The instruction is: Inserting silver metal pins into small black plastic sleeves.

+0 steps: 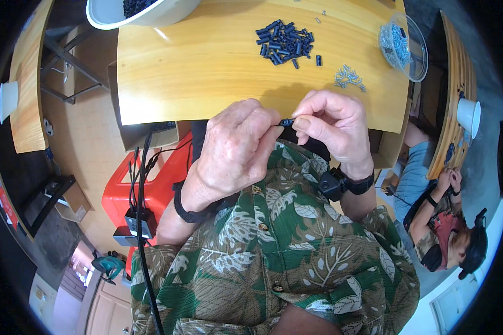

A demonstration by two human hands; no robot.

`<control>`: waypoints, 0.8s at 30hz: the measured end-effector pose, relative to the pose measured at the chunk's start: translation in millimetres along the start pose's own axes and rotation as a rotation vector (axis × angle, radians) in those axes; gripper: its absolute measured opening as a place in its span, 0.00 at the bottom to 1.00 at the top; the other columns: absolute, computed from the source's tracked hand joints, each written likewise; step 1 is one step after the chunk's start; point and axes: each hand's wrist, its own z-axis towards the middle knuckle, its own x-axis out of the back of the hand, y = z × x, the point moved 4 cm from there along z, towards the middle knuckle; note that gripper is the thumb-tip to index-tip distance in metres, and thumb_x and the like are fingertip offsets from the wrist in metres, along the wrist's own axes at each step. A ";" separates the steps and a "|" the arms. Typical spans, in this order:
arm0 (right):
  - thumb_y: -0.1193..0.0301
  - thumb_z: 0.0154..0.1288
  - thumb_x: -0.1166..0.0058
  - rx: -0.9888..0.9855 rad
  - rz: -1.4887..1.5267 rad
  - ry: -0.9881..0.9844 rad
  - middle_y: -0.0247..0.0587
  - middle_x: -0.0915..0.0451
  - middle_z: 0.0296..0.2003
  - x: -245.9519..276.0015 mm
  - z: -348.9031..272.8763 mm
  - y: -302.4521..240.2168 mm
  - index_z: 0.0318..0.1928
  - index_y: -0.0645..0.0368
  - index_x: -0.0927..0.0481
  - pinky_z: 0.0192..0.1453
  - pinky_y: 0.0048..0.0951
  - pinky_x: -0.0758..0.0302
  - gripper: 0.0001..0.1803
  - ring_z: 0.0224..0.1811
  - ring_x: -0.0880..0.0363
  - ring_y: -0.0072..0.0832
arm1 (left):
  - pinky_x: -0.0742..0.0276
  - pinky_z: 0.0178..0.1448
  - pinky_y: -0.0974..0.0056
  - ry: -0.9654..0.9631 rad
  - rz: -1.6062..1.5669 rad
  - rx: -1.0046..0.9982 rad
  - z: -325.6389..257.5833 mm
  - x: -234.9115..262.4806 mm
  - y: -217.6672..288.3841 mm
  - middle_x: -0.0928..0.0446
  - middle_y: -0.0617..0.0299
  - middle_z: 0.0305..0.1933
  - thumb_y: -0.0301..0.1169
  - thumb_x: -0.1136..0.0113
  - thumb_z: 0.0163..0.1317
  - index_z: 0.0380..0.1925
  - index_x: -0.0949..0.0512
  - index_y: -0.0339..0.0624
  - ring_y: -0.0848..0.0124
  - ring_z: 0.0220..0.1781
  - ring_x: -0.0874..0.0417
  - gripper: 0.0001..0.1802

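A small black plastic part is held between my two hands, just off the table's near edge. My left hand is closed, its thumb and forefinger pinching the part's left end. My right hand has thumb and forefinger together at the other end; whether a screw sits between those fingertips is hidden. Beyond my hands lies a pile of black plastic parts, with a single part beside it. Small silver screws lie loosely heaped to the right.
A clear round bowl of screws stands at the table's right edge. At the far left is a white tub with black parts inside. A red stool and hanging black cables are at my left. Another person sits at right.
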 end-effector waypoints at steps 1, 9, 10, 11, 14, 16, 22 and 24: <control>0.79 0.64 0.39 0.000 -0.001 -0.001 0.32 0.18 0.28 -1.3 0.4 -0.3 0.36 0.65 0.18 0.30 0.17 0.24 0.01 0.26 0.21 0.15 | 0.30 0.28 0.61 -0.001 -0.007 -0.005 0.6 0.0 -0.2 0.26 0.56 0.24 0.17 0.34 0.51 0.33 0.22 0.37 0.61 0.23 0.24 0.10; 0.78 0.66 0.41 0.031 0.122 -0.007 0.35 0.19 0.29 -8.1 1.6 5.2 0.36 0.66 0.19 0.31 0.19 0.23 0.03 0.27 0.20 0.17 | 0.29 0.30 0.64 -0.043 -0.140 0.147 -1.0 2.8 -3.5 0.24 0.57 0.25 0.19 0.33 0.54 0.32 0.20 0.35 0.66 0.24 0.22 0.06; 0.78 0.66 0.41 0.031 0.122 -0.007 0.35 0.19 0.29 -6.9 1.6 6.0 0.36 0.66 0.19 0.31 0.19 0.23 0.03 0.27 0.20 0.17 | 0.28 0.31 0.66 -0.061 -0.148 0.172 -0.6 2.9 -3.3 0.23 0.57 0.26 0.20 0.32 0.55 0.33 0.19 0.35 0.68 0.25 0.21 0.06; 0.77 0.66 0.40 -0.001 0.222 -0.006 0.36 0.19 0.29 -5.3 1.7 7.9 0.37 0.66 0.20 0.31 0.19 0.22 0.03 0.27 0.20 0.18 | 0.28 0.31 0.66 -0.061 -0.148 0.172 -0.9 2.4 -3.7 0.23 0.57 0.26 0.20 0.32 0.55 0.33 0.19 0.35 0.68 0.25 0.21 0.06; 0.77 0.67 0.40 -0.028 0.317 0.000 0.37 0.19 0.29 -5.0 1.1 9.1 0.37 0.66 0.20 0.31 0.20 0.21 0.04 0.27 0.21 0.19 | 0.27 0.33 0.69 0.006 -0.218 0.170 -2.2 0.5 -5.2 0.20 0.57 0.28 0.19 0.31 0.55 0.35 0.18 0.34 0.70 0.27 0.20 0.08; 0.77 0.67 0.40 -0.023 0.312 0.006 0.37 0.19 0.29 -5.1 0.3 8.6 0.37 0.66 0.20 0.31 0.20 0.21 0.04 0.27 0.21 0.19 | 0.26 0.34 0.70 0.109 -0.300 0.178 -3.3 1.3 -5.3 0.18 0.57 0.30 0.18 0.31 0.53 0.36 0.16 0.34 0.71 0.29 0.18 0.09; 0.77 0.66 0.40 0.042 0.201 0.006 0.37 0.19 0.29 -7.2 -0.9 2.0 0.37 0.66 0.20 0.31 0.20 0.22 0.04 0.28 0.21 0.19 | 0.24 0.35 0.68 0.095 -0.204 0.144 -3.6 1.3 -0.1 0.17 0.57 0.30 0.18 0.28 0.51 0.34 0.15 0.35 0.70 0.30 0.17 0.10; 0.78 0.66 0.41 0.066 0.158 0.012 0.38 0.19 0.29 -7.8 -1.9 1.8 0.38 0.67 0.19 0.32 0.21 0.21 0.04 0.28 0.20 0.20 | 0.24 0.34 0.67 0.091 -0.165 0.131 -4.5 1.4 0.6 0.17 0.57 0.30 0.18 0.28 0.50 0.34 0.16 0.35 0.70 0.30 0.17 0.09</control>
